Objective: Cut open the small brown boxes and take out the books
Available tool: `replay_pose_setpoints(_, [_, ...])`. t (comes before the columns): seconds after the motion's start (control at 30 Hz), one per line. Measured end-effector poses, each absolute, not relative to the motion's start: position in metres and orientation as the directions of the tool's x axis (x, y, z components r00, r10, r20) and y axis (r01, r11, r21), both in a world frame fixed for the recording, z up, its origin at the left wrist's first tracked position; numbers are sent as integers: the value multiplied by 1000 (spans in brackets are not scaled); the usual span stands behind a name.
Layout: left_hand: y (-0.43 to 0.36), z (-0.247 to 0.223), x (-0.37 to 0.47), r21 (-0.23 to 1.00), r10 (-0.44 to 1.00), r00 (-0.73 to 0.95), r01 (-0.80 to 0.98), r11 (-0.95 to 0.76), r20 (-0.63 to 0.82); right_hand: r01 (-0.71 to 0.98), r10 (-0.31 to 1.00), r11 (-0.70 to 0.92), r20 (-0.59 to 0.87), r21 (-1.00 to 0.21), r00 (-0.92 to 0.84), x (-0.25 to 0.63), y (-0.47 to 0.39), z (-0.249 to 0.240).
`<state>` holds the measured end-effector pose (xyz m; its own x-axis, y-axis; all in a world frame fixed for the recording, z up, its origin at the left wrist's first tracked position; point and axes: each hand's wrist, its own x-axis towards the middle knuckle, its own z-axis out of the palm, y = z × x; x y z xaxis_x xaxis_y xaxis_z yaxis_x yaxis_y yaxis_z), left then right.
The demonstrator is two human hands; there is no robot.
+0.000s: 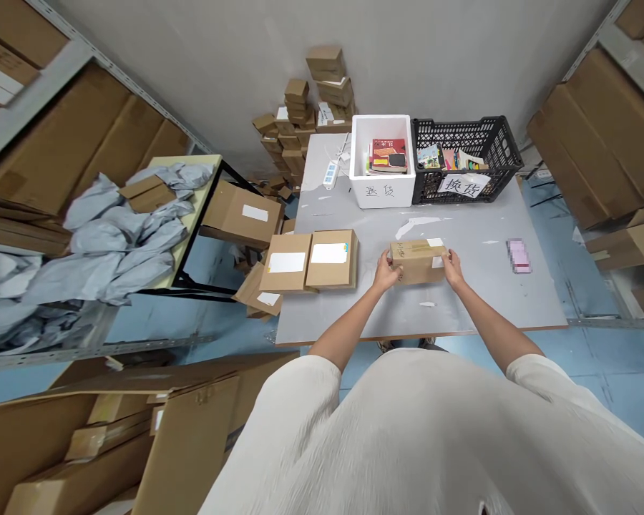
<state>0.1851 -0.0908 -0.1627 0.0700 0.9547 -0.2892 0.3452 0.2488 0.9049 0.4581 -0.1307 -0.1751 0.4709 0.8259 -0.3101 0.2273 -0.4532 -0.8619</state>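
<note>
A small brown cardboard box (421,266), with tape and white labels on it, is held between my two hands over the grey table (376,315). My left hand (387,273) grips its left end, thumb on the near side. At the right end, my right hand (451,267) has its fingers pressed against the box beside a white label. To the left lie two flat brown boxes side by side, the nearer one (330,268) and the farther left one (285,273), each with a white label on top.
At the table's back stand a white foam box (382,193) with books and a black crate (461,187). A power strip (330,174) lies back left, a pink item (518,256) right. Stacked boxes (296,121) stand behind; grey parcels (112,229) cover a side table.
</note>
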Motion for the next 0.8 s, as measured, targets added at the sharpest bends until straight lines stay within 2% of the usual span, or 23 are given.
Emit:
replay_pose_setpoints(0.2, [-103, -167, 189, 818, 932, 120, 527, 232, -342, 315, 799, -519, -319, -794, 510, 466, -142, -182])
replay_pose_setpoints(0.27, [-109, -164, 189, 785, 938, 159, 599, 157, -309, 343, 811, -512, -312, -788, 495, 466, -149, -186])
replay_pose_setpoints(0.4, [-118, -148, 193, 681, 956, 253, 727, -88, -147, 344, 830, -477, -287, -809, 478, 465, -154, -191])
replay_pose_setpoints(0.53, [-120, -132, 200, 598, 921, 366, 771, -218, -135, 333, 826, -469, -272, -818, 494, 464, -154, -189])
replay_pose_setpoints(0.67, [-113, -121, 205, 592, 914, 369, 779, -205, -169, 320, 837, -421, -227, -849, 498, 457, -151, -177])
replay_pose_setpoints(0.8, [-104, -110, 215, 683, 888, 424, 703, -198, -179, 384, 911, -280, -116, -880, 397, 439, -143, -152])
